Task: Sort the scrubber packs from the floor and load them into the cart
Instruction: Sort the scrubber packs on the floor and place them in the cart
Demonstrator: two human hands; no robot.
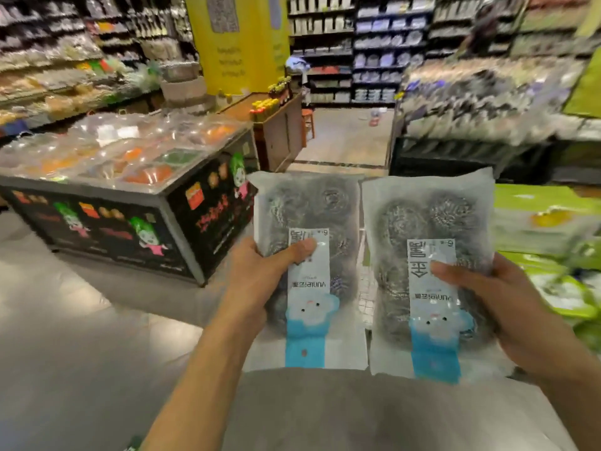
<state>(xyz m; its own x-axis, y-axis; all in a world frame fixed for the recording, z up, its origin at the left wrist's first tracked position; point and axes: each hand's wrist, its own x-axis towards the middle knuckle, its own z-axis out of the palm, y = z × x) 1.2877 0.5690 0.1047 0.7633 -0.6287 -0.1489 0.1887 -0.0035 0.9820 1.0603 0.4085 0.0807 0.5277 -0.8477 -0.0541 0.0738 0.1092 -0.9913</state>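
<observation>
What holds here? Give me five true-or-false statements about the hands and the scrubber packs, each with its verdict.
1. Each hand holds one pack. True: the left hand grips the left scrubber pack, the right hand the right scrubber pack.
2. The packs are stacked. False: they are held side by side.
3. The packs' labels read upside down to the camera. True.
4. Both packs lie on the floor. False: both are held up in the air.
5. The display bin stands to the person's right. False: it stands to the left.

2 scrubber packs (pixel 309 255) — silver-grey, blue-and-white labels — beside green packets (pixel 553 288).
</observation>
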